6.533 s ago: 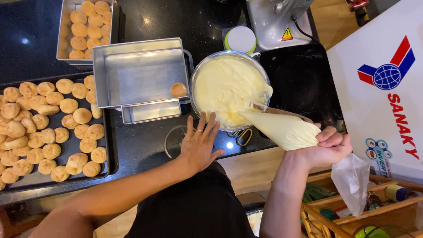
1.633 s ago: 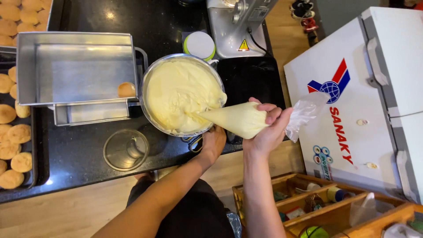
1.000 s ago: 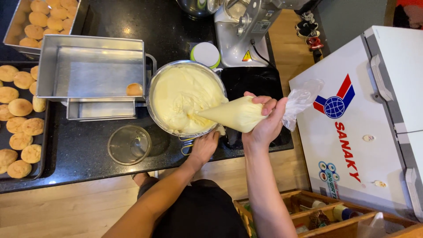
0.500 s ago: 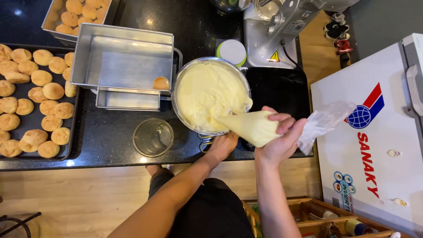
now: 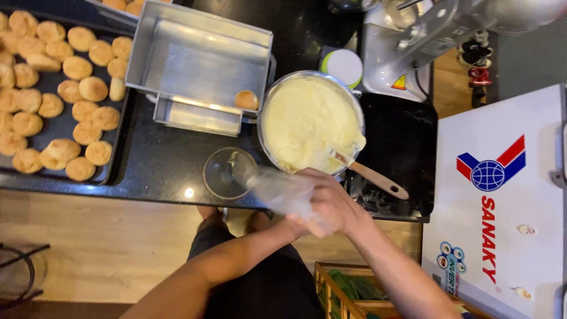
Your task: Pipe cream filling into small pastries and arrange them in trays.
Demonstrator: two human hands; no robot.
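Observation, head view. Both hands met over the front edge of the black desk (image 5: 159,171), just in front of the steel bowl of pale cream (image 5: 311,123).

Right hand (image 5: 338,208): grip clenched around the wide end of a clear plastic piping bag (image 5: 277,190). Left hand (image 5: 297,221): tucked under the right and mostly covered by it. We could not tell whether its grip was closed on the bag or only propping it.

The bag was blurred. It looked slack and stretched leftward from the hands, its narrow end near or over the empty glass (image 5: 229,172). We could not tell whether it touched the rim.

A wooden-handled spatula (image 5: 372,177) leaned in the bowl, blade in the cream, handle out over the near rim, just beside the right hand.

Other items: a rectangular steel pan (image 5: 195,59) with one small puff in its corner, and a dark tray of baked puffs (image 5: 59,106) at far left.

Judgement on handling:
- Keep the wide end bunched tightly in one fist so the thin film cannot slip.
- Let the other hand guide the narrow end rather than squeeze it.
- Keep the elbow clear of the spatula handle, since a knock could tip cream over the rim.
- The glass looked light, so the bag should be eased rather than dragged across it.
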